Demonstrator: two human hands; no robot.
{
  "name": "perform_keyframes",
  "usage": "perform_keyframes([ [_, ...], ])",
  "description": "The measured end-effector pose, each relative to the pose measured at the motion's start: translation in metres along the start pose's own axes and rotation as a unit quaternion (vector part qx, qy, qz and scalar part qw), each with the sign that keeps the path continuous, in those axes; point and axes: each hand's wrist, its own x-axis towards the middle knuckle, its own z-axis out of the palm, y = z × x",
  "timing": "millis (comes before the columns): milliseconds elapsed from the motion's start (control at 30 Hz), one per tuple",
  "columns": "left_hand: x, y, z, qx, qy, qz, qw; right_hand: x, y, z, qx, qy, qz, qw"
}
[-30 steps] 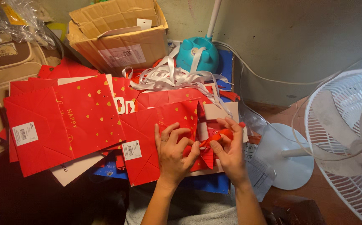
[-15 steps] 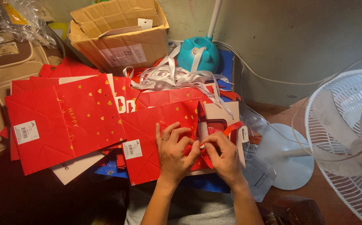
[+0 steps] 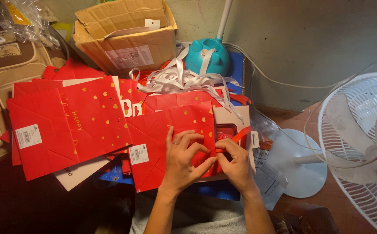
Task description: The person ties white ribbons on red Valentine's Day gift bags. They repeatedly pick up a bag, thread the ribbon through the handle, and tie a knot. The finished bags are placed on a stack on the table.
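Both hands, left (image 3: 184,158) and right (image 3: 236,162), pinch red ribbon (image 3: 240,135) at flat red gift bag (image 3: 171,130) top; threading underway, needs steady pull.

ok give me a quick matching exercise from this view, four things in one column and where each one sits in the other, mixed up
Things:
1. cardboard box
2. white fan
3. teal fan base
4. flat red paper bag with gold hearts

Places:
A. far right edge
B. left of the left hand
C. top centre, behind the white ribbons
D. top left of centre, flaps open

Pairs: 1-D, 2-A, 3-C, 4-B
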Motion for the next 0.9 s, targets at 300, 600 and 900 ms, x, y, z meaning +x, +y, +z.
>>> perform_keyframes([
  [300, -0.002, -0.006, 0.000, -0.033, 0.003, -0.003, 0.999, -0.001, 0.004, -0.006, 0.022, -0.021, -0.008, 1.000],
  [600, 0.001, -0.004, -0.003, -0.029, -0.005, 0.006, 1.000, -0.001, 0.001, -0.008, 0.040, -0.041, 0.011, 0.998],
  [900, -0.001, -0.005, -0.006, -0.062, -0.001, 0.004, 0.998, -0.002, 0.003, -0.010, 0.058, -0.034, -0.008, 0.998],
])
